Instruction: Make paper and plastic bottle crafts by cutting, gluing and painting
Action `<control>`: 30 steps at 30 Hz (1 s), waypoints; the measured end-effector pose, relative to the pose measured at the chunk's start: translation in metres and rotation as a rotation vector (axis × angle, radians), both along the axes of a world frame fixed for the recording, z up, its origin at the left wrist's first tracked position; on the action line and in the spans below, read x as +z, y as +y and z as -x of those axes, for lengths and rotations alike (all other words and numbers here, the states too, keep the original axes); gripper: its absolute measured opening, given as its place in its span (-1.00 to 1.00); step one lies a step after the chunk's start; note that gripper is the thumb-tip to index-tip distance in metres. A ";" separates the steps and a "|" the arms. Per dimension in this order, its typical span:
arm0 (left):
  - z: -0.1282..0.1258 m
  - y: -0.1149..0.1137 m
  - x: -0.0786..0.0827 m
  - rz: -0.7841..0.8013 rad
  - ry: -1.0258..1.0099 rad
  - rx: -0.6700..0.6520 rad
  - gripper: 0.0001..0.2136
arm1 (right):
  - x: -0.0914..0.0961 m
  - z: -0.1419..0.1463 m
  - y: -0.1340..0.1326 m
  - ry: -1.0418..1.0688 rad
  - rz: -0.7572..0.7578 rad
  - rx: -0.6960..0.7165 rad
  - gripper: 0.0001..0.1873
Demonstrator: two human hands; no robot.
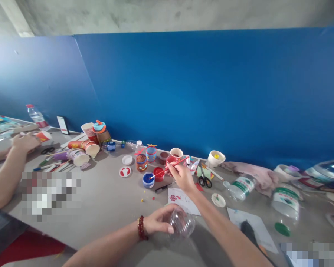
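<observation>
My left hand (160, 222), with a beaded bracelet on its wrist, is closed around a clear ribbed plastic bottle piece (183, 223) just over the table. In my right hand (180, 176) is a red paintbrush (167, 169), pinched between the fingers and slanting down to the left. Its tip reaches the blue paint pot (148, 180); I cannot tell how deep it goes. Beside that pot stands a red paint pot (159, 173). A sheet with a red knot drawing (173, 198) lies under my right hand, near a black marker (164, 187).
Decorated cups (151, 154) stand behind the paints. Black scissors (204, 180), cut bottles (286, 204) and a pink cloth (253, 172) lie to the right. At the left, another person's hands (25, 142) work near paper cups (80, 159). A blue wall (197, 92) borders the table.
</observation>
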State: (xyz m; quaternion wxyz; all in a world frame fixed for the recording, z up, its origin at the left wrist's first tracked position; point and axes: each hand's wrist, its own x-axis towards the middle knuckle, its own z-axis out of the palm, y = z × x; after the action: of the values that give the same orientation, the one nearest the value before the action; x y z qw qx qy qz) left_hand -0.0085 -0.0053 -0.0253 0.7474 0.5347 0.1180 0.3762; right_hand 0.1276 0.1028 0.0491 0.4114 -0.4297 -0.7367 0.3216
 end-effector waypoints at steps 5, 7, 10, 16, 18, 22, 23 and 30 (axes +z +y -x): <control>0.000 0.001 -0.002 0.006 0.003 0.001 -0.45 | 0.001 0.006 0.002 -0.039 -0.028 0.001 -0.55; 0.001 0.001 -0.002 0.007 0.004 0.003 -0.45 | 0.003 0.007 0.003 -0.059 -0.039 0.003 -0.56; 0.001 0.001 -0.002 0.012 0.004 -0.005 -0.46 | 0.006 0.008 0.003 -0.089 -0.056 0.002 -0.57; 0.001 0.001 -0.004 0.040 -0.003 -0.013 -0.46 | 0.013 0.012 0.001 -0.149 -0.105 0.006 -0.55; 0.001 0.001 -0.004 0.034 -0.008 -0.007 -0.46 | 0.014 0.013 0.000 -0.167 -0.121 0.003 -0.54; 0.001 0.001 -0.006 0.026 -0.013 -0.006 -0.46 | 0.016 0.014 -0.002 -0.201 -0.149 0.001 -0.51; 0.000 0.001 -0.006 0.025 -0.013 -0.008 -0.47 | 0.016 0.014 -0.002 -0.210 -0.157 0.004 -0.51; 0.000 0.001 -0.004 0.031 -0.013 -0.018 -0.47 | 0.019 0.017 -0.003 -0.266 -0.213 0.005 -0.47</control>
State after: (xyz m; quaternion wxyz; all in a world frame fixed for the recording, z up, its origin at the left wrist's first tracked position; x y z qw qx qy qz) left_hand -0.0085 -0.0046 -0.0288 0.7597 0.5215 0.1143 0.3711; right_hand 0.1108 0.0994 0.0681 0.3528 -0.4207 -0.8155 0.1828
